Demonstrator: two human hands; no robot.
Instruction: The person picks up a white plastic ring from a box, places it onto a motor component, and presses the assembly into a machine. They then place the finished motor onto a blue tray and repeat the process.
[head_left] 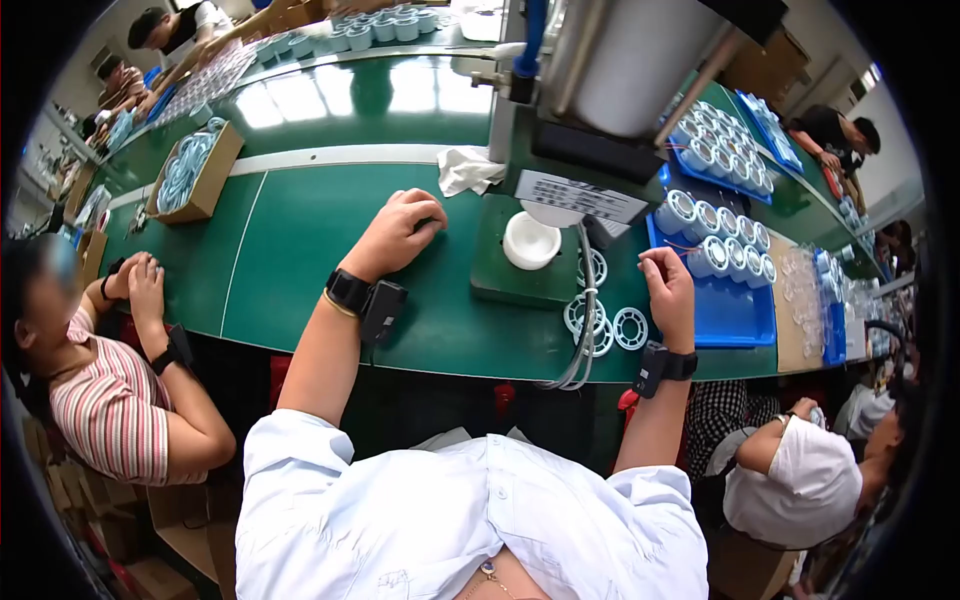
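Note:
My left hand (398,232) is over the green bench, left of the press, with its fingers curled loosely and nothing seen in them. To the right of the press, my right hand (670,290) is raised beside the blue tray, fingers bent together, also with nothing seen in it. Between my hands, a round white plastic cup (532,242) sits on the green base of the press (520,275), beneath its head. Several pale blue slotted rings (630,328) lie on the bench near my right hand, some partly behind grey cables (588,310).
A blue tray (735,312) at right holds several white cylindrical parts (712,255). A crumpled white cloth (468,171) lies behind my left hand. A cardboard box (215,178) of pale blue pieces stands at left. People sit close on both sides (120,400).

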